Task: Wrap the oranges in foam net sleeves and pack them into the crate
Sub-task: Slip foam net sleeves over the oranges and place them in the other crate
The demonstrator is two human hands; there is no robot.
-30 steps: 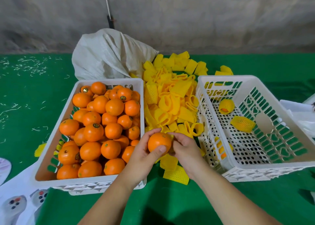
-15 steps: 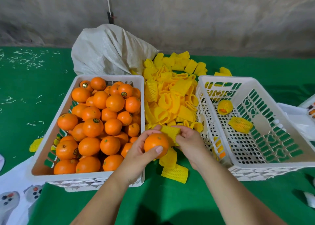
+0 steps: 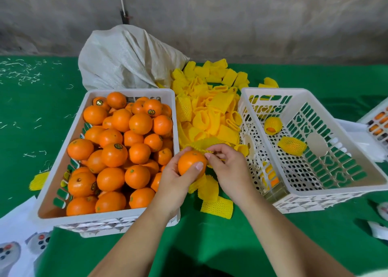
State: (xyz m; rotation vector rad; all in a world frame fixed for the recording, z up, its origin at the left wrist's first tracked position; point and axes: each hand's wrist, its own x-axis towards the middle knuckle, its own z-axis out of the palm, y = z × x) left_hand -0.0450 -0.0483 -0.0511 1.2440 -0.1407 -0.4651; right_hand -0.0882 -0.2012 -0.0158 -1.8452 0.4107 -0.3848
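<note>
My left hand (image 3: 178,184) grips a bare orange (image 3: 190,163) between the two crates. My right hand (image 3: 227,167) pinches a yellow foam net sleeve (image 3: 204,145) that is stretched against the top of that orange. The left white crate (image 3: 63,165) is piled with several bare oranges (image 3: 117,144). The right white crate (image 3: 327,190) holds two wrapped oranges, one (image 3: 272,125) near its back and another (image 3: 291,145) mid-floor. A heap of loose yellow sleeves (image 3: 210,106) lies between the crates.
A white woven sack (image 3: 126,58) lies behind the left crate. Loose sleeves (image 3: 216,206) lie on the green cloth (image 3: 210,245) below my hands. A further crate edge (image 3: 378,119) shows at far right, white printed sheet (image 3: 19,234) at bottom left.
My right hand has lifted a sleeve off the pile and spread it over the top of the orange. The orange in my left hand has stayed in about the same spot.
</note>
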